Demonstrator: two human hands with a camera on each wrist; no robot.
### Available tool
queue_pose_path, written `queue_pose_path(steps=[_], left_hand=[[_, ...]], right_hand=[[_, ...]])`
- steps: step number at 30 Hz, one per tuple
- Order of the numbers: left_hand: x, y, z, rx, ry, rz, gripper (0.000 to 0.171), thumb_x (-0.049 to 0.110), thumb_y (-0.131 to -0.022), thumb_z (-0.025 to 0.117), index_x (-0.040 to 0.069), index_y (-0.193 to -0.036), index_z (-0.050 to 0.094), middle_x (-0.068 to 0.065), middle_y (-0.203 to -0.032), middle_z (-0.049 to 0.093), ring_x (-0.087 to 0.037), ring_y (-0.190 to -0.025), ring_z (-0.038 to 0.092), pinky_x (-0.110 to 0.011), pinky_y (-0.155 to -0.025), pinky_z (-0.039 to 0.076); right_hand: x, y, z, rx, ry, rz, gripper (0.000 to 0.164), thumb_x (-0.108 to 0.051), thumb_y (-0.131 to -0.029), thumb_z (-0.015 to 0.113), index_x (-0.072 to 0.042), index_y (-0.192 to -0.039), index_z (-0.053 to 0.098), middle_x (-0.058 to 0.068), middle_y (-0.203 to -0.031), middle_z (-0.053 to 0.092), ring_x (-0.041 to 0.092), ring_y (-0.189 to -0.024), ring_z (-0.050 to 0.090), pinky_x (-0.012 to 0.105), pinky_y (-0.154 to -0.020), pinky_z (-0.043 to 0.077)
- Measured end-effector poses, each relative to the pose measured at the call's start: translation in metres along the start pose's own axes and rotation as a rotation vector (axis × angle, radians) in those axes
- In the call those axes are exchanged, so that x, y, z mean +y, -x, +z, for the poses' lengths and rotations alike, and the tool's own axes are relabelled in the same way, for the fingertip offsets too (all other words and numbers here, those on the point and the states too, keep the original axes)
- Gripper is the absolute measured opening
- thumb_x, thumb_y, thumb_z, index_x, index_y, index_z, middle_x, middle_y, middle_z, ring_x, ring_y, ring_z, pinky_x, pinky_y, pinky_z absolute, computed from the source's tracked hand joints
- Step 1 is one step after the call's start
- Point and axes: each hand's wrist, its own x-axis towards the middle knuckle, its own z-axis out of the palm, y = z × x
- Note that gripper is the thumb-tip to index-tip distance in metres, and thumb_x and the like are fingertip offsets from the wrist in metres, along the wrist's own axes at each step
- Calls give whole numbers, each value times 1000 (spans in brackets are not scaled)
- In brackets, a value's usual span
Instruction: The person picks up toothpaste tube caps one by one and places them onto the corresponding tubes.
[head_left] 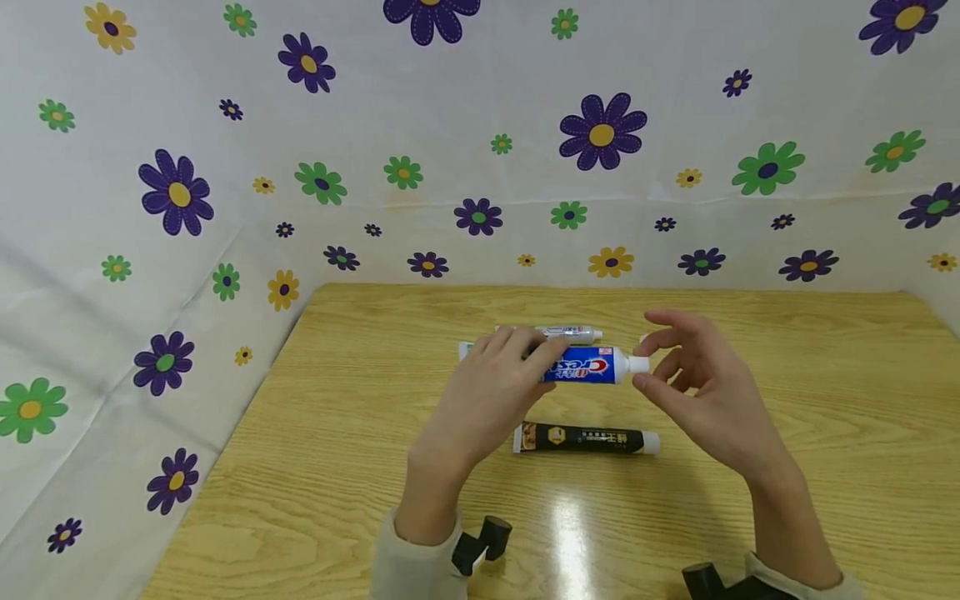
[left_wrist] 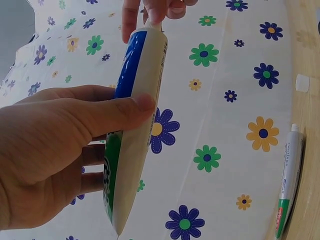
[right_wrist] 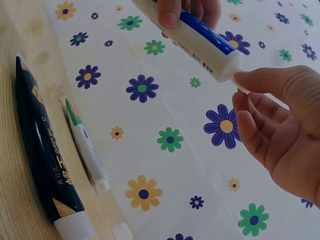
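Note:
My left hand (head_left: 498, 379) grips a blue, white and green Crest toothpaste tube (head_left: 588, 365) around its middle, thumb on its pale side in the left wrist view. The tube is held above the table, its white cap (head_left: 639, 364) pointing right. At that end my right hand (head_left: 705, 392) pinches the cap between thumb and fingertips, which partly cover it in the right wrist view. A black toothpaste tube (head_left: 585, 439) with a white cap lies nearer me. Behind the Crest tube lies a slim white and green toothpaste tube (left_wrist: 288, 175), its narrow white tip showing.
A small loose white cap (left_wrist: 302, 83) lies on the wooden table (head_left: 337, 417) beyond the slim tube's tip. White cloth (head_left: 450, 108) printed with flowers rises along the table's back and left edges.

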Motion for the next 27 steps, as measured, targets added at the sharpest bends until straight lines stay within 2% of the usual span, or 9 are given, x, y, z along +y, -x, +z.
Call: queue_pose_path(steps=[5, 12, 14, 20, 27], left_hand=[[0, 0, 0, -1, -1, -4, 46, 20, -89, 76, 15, -132, 60, -6, -118, 63, -26, -114, 60, -43, -95, 52], [1, -1, -1, -7, -11, 3, 47, 22, -89, 76, 15, -132, 59, -6, -119, 63, -24, -114, 60, -43, -99, 50], [2, -1, 0, -13, -9, 5, 46, 22, -90, 75, 15, -133, 59, -6, -119, 63, -24, -113, 60, -42, -99, 50], [2, 0, 3, -30, -6, -2, 45, 23, -90, 75, 16, -132, 60, -5, -119, 63, -24, -113, 61, -42, -97, 51], [2, 0, 1, -6, -11, -1, 47, 22, -89, 76, 15, -132, 60, -6, -119, 64, -25, -113, 61, -42, -96, 52]], right_hand=[[1, 0, 0, -9, 19, 27, 58, 9, -86, 70, -12, -137, 53, -1, -97, 66, 11, -70, 59, 22, -57, 48], [2, 0, -1, -28, 57, 66, 23, 0, -95, 64, -7, -117, 62, 2, -86, 63, 13, -66, 56, 23, -53, 47], [2, 1, -1, -33, 60, 65, 22, -1, -93, 67, -8, -114, 63, 2, -89, 62, 12, -70, 57, 23, -56, 49], [5, 4, 0, -54, 45, 13, 34, 7, -84, 74, -9, -111, 59, -2, -101, 58, 11, -79, 59, 23, -62, 51], [4, 2, -2, -68, 57, 33, 23, 5, -87, 72, -8, -102, 60, -1, -89, 62, 11, -75, 59, 23, -60, 51]])
